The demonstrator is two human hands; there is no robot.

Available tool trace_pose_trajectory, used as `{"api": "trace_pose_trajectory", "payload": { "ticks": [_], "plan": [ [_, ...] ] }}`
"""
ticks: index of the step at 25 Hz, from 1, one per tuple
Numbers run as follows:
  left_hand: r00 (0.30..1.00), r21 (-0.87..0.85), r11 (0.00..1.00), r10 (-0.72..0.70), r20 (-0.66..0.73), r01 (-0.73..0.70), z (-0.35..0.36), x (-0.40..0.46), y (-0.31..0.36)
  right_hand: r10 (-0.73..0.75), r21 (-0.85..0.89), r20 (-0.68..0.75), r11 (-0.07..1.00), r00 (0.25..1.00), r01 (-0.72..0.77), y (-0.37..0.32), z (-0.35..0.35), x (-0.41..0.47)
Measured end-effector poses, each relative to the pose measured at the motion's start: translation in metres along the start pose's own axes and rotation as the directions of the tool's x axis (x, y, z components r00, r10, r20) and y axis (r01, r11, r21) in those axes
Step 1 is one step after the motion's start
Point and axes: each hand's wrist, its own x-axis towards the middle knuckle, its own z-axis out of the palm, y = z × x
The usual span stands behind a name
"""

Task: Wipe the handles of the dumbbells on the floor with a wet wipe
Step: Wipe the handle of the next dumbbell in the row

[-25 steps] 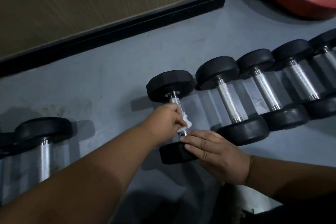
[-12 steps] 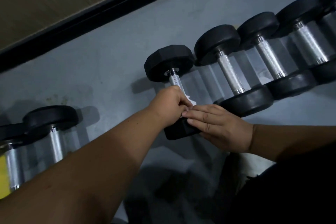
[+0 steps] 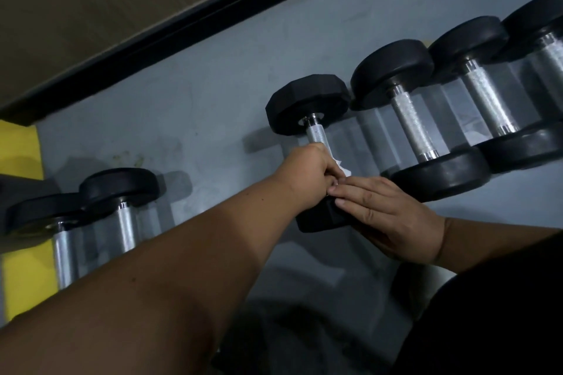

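Apparently left hand (image 3: 310, 175) wraps wet wipe (image 3: 342, 168) around dumbbell (image 3: 307, 105) handle.

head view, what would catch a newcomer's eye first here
At centre, the left hand grips the chrome handle of a black hexagonal dumbbell through a white wet wipe, while the right hand steadies its near end. A row of round black dumbbells stretches to the right.

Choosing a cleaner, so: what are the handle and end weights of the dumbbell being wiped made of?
Handle: bright silvery metal, probably chromed steel, with a fine knurled texture. End weight: matte black, faceted, likely a rubber coating. Wet wipe: thin white fabric-like sheet.
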Motion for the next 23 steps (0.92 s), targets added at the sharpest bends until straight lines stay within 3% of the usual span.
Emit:
{"api": "trace_pose_trajectory", "payload": {
  "ticks": [11, 16, 23],
  "plan": [
    [0.996, -0.002, 0.997, 0.08, 0.045, -0.08, -0.003, 0.003, -0.01, 0.017, -0.003, 0.049, 1.0, 0.999, -0.017, -0.002, -0.004, 0.003],
    [0.959, 0.013, 0.963, 0.268, 0.089, -0.27, -0.009, 0.008, -0.024, 0.007, -0.027, 0.038, 1.0, 0.999, -0.006, -0.004, -0.002, 0.003],
    [0.911, -0.128, 0.91, 0.369, -0.184, -0.394, -0.01, 0.024, -0.056, 0.016, -0.019, 0.111, 1.0, 0.994, -0.014, 0.0, -0.009, 0.003]
  ]
}}
